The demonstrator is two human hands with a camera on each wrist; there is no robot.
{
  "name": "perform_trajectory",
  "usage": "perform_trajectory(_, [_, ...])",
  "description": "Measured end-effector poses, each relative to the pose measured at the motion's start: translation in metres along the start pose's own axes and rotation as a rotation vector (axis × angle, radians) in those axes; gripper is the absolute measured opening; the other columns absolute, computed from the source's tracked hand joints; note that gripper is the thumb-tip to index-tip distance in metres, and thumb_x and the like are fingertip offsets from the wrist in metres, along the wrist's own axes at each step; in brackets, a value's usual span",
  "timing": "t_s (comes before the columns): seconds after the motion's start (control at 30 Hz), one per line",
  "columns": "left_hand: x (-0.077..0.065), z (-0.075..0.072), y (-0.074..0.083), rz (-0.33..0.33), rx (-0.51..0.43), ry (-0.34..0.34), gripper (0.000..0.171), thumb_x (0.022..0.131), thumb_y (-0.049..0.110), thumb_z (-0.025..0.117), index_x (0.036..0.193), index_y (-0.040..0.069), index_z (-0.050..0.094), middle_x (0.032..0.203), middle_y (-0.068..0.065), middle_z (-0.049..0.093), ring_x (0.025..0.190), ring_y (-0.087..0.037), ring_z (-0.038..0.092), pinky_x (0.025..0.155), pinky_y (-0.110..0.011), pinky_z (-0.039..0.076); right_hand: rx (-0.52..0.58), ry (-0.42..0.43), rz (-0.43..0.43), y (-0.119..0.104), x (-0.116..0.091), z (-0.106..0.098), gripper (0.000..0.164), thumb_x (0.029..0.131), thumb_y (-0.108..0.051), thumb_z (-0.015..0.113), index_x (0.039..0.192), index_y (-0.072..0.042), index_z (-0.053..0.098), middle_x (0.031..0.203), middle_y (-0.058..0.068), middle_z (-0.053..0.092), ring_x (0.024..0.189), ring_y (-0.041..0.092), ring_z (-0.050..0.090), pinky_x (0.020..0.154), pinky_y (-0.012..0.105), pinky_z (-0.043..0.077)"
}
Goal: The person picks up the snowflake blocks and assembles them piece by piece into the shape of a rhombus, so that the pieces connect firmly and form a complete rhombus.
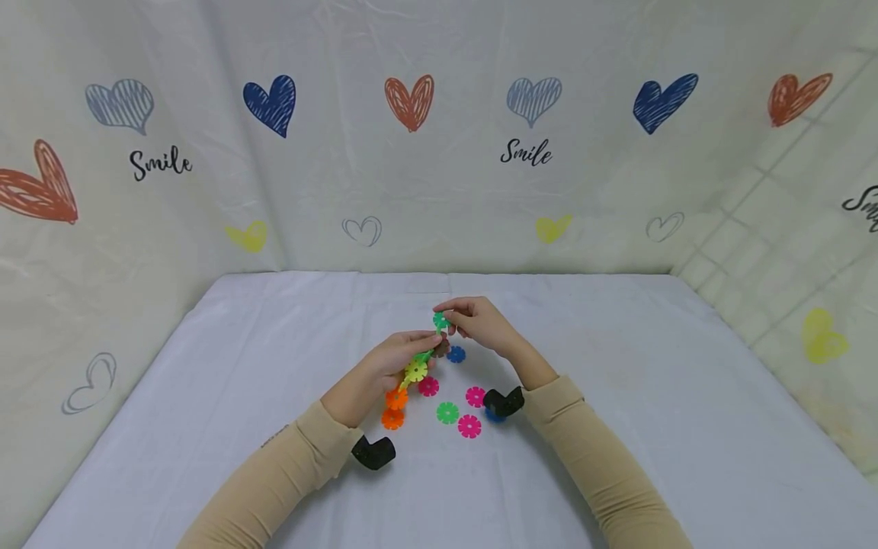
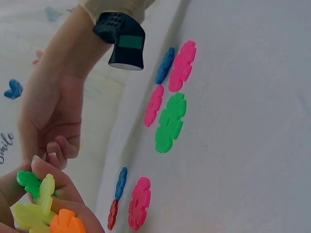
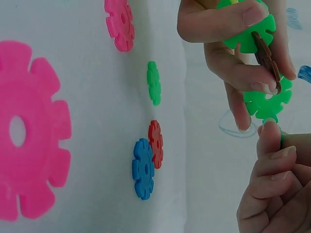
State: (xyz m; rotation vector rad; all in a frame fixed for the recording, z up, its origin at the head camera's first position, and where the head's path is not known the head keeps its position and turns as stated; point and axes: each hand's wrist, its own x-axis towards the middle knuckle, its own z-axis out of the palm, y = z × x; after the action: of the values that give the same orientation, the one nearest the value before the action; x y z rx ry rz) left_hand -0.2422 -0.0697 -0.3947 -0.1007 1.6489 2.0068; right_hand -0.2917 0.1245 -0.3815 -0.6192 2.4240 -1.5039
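Note:
My left hand [image 1: 401, 354] grips a chain of slotted flower-shaped plastic discs joined edge to edge. Along it I see an orange disc [image 1: 396, 399], a yellow disc [image 1: 415, 371], a green disc [image 3: 248, 29] and a brown disc [image 3: 266, 60]. At the far end, my right hand [image 1: 480, 324] pinches a green piece beside another green disc [image 3: 267, 102], with thumb and fingertips. The right wrist view shows this green disc against the brown one. Fingers partly hide the joints. A second orange disc [image 1: 393, 419] lies at the chain's lower end; whether it is attached, I cannot tell.
Loose on the white cloth [image 1: 617, 366] lie pink discs [image 1: 469, 426], a green disc [image 1: 448, 413] and a blue disc [image 1: 456, 354]. A red disc [image 3: 155, 144] touches that blue one. Another blue disc [image 1: 495, 415] is partly behind the black right wrist camera [image 1: 504, 402].

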Motion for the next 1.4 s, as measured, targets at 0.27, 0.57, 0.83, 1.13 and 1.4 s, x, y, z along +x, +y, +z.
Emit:
perform_trajectory(0.27, [-0.0009,0.0009,0.0013,0.008,0.013,0.015,0.04,0.106,0.017,0.058,0.14,-0.004,0.058,0.107,-0.008,0.071,0.07,-0.011,0.056,0.067,-0.016,0.052,0.037,0.03,-0.014,-0.003,-0.0044,0.0035,0.029,0.107,-0.007,0.052,0.129,0.007,0.065,0.082,0.023,0.061,0.064,0.022,0.045,0.061,0.023,0.04])
perform_trajectory(0.57, [0.0009,0.0016,0.0009,0.007,0.026,0.011,0.042,0.107,0.016,0.057,0.142,-0.006,0.055,0.104,-0.007,0.071,0.071,-0.011,0.055,0.067,-0.015,0.051,0.038,0.041,-0.033,-0.002,-0.0046,0.0053,0.028,0.106,-0.006,0.054,0.128,0.009,0.065,0.078,0.014,0.061,0.065,0.02,0.047,0.06,0.023,0.041])
perform_trajectory(0.83, [0.0018,0.0014,0.0034,0.02,0.032,-0.015,0.042,0.107,0.014,0.056,0.141,-0.01,0.054,0.104,-0.008,0.071,0.083,-0.014,0.058,0.067,-0.014,0.051,0.076,0.048,-0.009,-0.0053,-0.0075,0.0038,0.028,0.106,-0.006,0.055,0.127,0.01,0.065,0.074,0.004,0.059,0.065,0.015,0.047,0.062,0.023,0.043])
perform_trajectory(1.13, [0.0048,0.0035,0.0038,0.047,0.044,-0.054,0.04,0.108,0.011,0.053,0.139,-0.014,0.052,0.103,-0.008,0.07,0.081,-0.012,0.057,0.066,-0.014,0.049,0.096,0.052,-0.017,-0.0032,-0.0092,0.0018,0.028,0.106,-0.005,0.052,0.126,0.012,0.064,0.071,0.005,0.057,0.061,0.013,0.044,0.059,0.025,0.04])
perform_trajectory(1.4, [0.0046,0.0056,0.0046,0.053,0.058,-0.041,0.04,0.107,0.011,0.055,0.138,-0.013,0.054,0.101,-0.007,0.071,0.079,-0.011,0.057,0.065,-0.014,0.047,0.094,0.073,-0.012,-0.0028,-0.0099,0.0008,0.028,0.106,-0.005,0.053,0.125,0.012,0.065,0.07,0.004,0.058,0.063,0.021,0.048,0.06,0.026,0.044])
